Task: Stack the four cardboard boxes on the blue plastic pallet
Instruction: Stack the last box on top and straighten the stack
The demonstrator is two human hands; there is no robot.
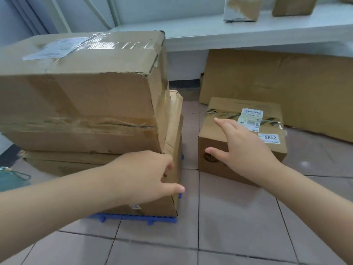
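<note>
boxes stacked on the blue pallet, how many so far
2 clearly: the large top box and the flatter bottom box on the blue pallet. Crumpled cardboard between them may hide another.

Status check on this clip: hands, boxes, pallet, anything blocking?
Left hand open, resting on stack's lower box. Right hand open, reaching over small labelled box on floor. Stack on blue pallet. Nothing blocking.
</note>
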